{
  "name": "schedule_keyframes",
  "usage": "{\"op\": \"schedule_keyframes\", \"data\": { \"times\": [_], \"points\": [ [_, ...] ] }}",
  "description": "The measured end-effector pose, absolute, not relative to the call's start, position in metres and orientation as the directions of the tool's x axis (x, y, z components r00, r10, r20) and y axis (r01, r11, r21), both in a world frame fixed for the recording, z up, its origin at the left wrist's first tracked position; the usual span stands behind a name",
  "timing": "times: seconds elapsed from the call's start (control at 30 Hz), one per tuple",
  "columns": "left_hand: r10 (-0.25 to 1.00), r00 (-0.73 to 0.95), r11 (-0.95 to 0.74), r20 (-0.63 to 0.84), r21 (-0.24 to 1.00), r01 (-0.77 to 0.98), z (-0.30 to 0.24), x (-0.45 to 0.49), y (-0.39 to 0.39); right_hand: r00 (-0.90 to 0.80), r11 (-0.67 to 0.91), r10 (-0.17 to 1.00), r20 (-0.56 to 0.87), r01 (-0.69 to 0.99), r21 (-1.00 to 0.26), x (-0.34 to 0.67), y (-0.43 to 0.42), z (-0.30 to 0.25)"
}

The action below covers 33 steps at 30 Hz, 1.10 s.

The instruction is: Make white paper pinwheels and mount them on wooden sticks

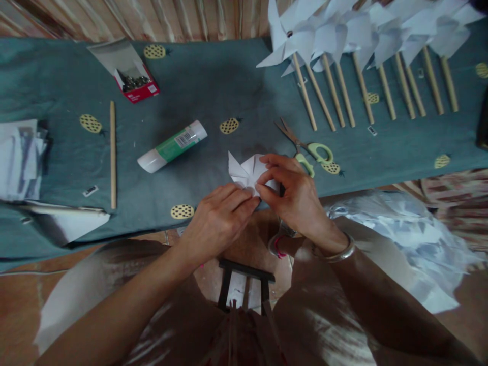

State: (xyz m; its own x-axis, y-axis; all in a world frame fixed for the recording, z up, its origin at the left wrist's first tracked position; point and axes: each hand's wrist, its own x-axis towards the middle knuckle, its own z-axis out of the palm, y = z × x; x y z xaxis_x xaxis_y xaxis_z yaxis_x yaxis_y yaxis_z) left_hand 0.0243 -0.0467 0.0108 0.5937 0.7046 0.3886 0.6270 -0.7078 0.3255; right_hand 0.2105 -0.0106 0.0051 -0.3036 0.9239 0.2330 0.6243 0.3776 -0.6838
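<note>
A white paper pinwheel head (249,170) is between my hands at the table's near edge, with one pointed blade standing out at its upper left. My left hand (224,216) grips its lower edge with bent fingers. From the other side my right hand (292,190) pinches the paper near its centre with thumb and forefinger; whatever lies under those fingertips is hidden. Scissors with pale green handles (320,151) lie partly open just beyond my right hand. To the left rests a white and green glue stick (175,146).
Several finished pinwheels (293,38) on wooden sticks lie in a row at the back right. A red box of small metal pieces (133,84), a wooden stick (113,155) and stacked paper (19,160) are on the left. A plastic bag of paper (404,239) stands at lower right.
</note>
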Motion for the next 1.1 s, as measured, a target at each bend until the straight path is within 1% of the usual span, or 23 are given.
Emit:
{"op": "schedule_keyframes", "data": {
  "times": [0.43, 0.6, 0.73, 0.93, 1.0, 1.1],
  "points": [
    [0.703, 0.602, -0.71, 0.379, 0.334, 0.62, 0.0112, 0.0247, -0.0458, -0.291, 0.356, 0.932, 0.216, 0.621, -0.698, 0.2122, -0.0115, 0.0042],
    [0.699, 0.603, -0.714, 0.384, 0.33, 0.617, 0.0115, 0.0247, -0.0465, -0.312, 0.373, 0.924, 0.22, 0.608, -0.701, 0.2135, -0.0116, 0.0035],
    [0.706, 0.605, -0.707, 0.369, 0.327, 0.626, 0.0116, 0.0247, -0.0463, -0.334, 0.411, 0.909, 0.251, 0.606, -0.682, 0.2139, -0.013, 0.003],
    [0.708, 0.606, -0.705, 0.363, 0.317, 0.634, 0.0111, 0.0247, -0.0463, -0.385, 0.489, 0.871, 0.304, 0.626, -0.607, 0.2123, -0.0155, 0.0045],
    [0.708, 0.605, -0.706, 0.364, 0.324, 0.63, 0.0112, 0.0247, -0.0465, -0.397, 0.488, 0.871, 0.288, 0.639, -0.594, 0.212, -0.0164, 0.0061],
    [0.707, 0.608, -0.706, 0.361, 0.335, 0.624, 0.0117, 0.0244, -0.0466, -0.427, 0.47, 0.876, 0.223, 0.656, -0.591, 0.2121, -0.0192, 0.0082]
  ]
}}
